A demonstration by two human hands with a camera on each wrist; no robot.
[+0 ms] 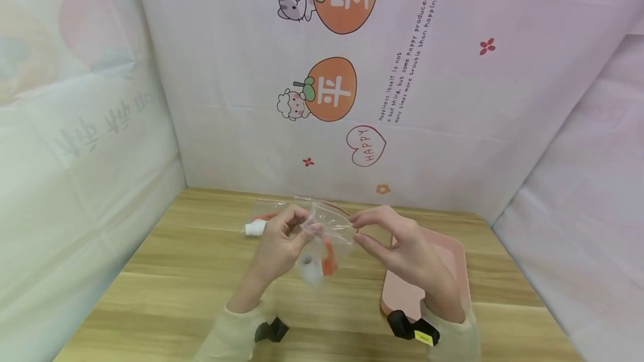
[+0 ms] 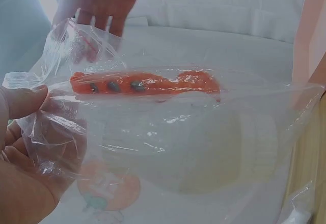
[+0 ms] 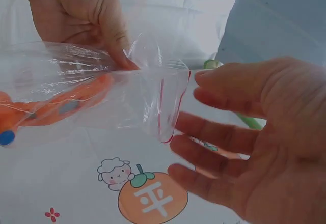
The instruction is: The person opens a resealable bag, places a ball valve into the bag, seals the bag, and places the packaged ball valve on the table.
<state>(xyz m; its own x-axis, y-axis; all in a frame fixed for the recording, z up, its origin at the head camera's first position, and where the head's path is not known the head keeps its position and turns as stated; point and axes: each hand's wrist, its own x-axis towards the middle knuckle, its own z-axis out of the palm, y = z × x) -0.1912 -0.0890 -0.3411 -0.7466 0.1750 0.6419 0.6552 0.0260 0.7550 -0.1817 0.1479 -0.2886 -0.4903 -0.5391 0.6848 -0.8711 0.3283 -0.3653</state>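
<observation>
A clear zip bag (image 1: 329,222) with a red line along its mouth hangs over the table, pinched near its top by my left hand (image 1: 282,242). Inside it is an orange piece with dark spots (image 2: 147,84). Beside that piece lies a whitish bottle (image 2: 204,152), blurred by the plastic. My right hand (image 1: 402,242) is at the bag's mouth on the right, thumb and fingers spread apart. In the right wrist view its fingertips (image 3: 179,145) are right at the red-lined edge.
On the table (image 1: 166,272), left of and behind my left hand, lies another clear bag with a white-capped item (image 1: 255,228) and something orange. A pink tray (image 1: 460,261) sits under and beyond my right forearm. Printed white cloth (image 1: 241,127) walls the back and sides.
</observation>
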